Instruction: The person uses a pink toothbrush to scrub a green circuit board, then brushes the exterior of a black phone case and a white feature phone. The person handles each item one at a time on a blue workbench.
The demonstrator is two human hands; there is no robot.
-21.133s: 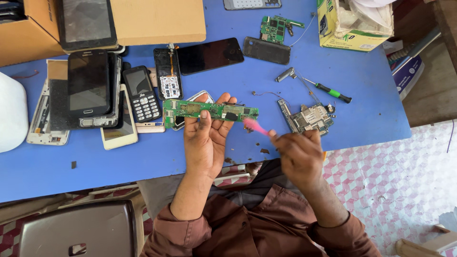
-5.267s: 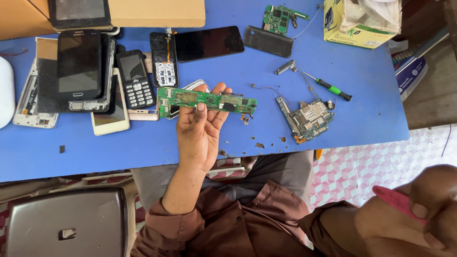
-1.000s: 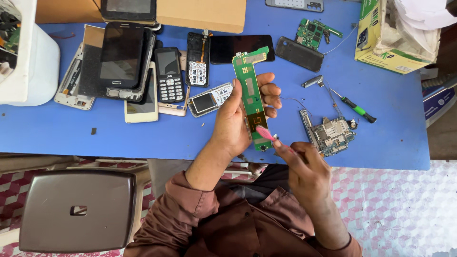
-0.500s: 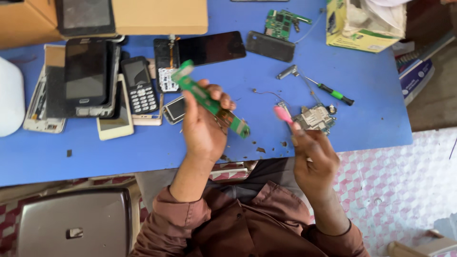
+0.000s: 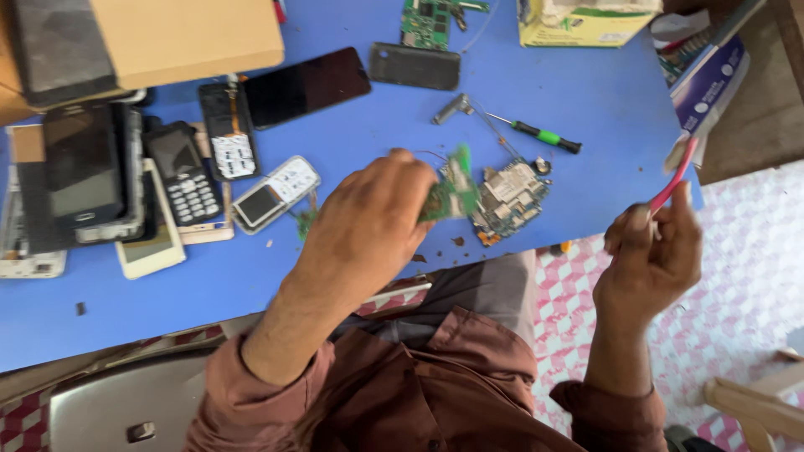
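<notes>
My left hand [image 5: 368,222] hovers over the blue table [image 5: 586,92], back of the hand up, gripping a long green circuit board [image 5: 448,188]; only the board's right end shows past my fingers. That end sits right beside another circuit board [image 5: 512,191] lying on the table. My right hand [image 5: 653,251] is raised off the table's right edge and pinches a pink brush [image 5: 674,172] that points up and to the right.
A green-handled screwdriver [image 5: 536,132] lies behind the loose board. Several phones and phone parts [image 5: 180,180] crowd the left of the table, under a brown cardboard box [image 5: 180,38]. A third green board [image 5: 427,21] and a yellow-green box [image 5: 586,21] stand at the far edge.
My left hand has turned palm down and lowered the green board toward the table beside the loose board. My right hand has swung out to the right with the brush.
</notes>
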